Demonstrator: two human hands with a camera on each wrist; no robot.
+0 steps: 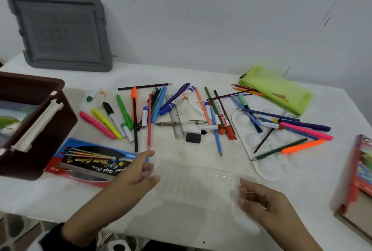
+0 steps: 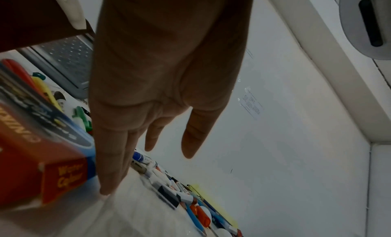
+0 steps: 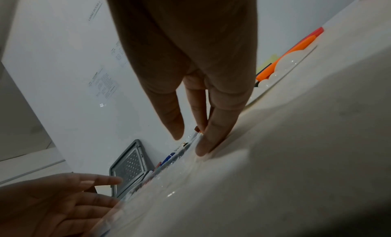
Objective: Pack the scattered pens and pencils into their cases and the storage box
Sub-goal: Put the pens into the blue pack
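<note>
Several pens, markers and coloured pencils point(image 1: 177, 107) lie scattered across the middle of the white table. A brown storage box point(image 1: 36, 122) stands at the left with its lid off. A lime green pencil pouch point(image 1: 275, 87) lies at the back right. A clear plastic tray point(image 1: 193, 180) lies at the front between my hands. My left hand point(image 1: 153, 165) hovers by the tray's left end beside the watercolour box point(image 1: 90, 162), fingers straight, holding nothing. The fingertips of my right hand point(image 1: 241, 190) touch the tray's right end point(image 3: 180, 173), and it grips nothing.
A grey lid point(image 1: 60, 31) leans on the back wall. A white paint palette point(image 1: 267, 166) at the right has pens lying over it. A red pencil box point(image 1: 360, 172) lies at the right table edge. A metal ruler point(image 1: 176, 118) lies among the pens.
</note>
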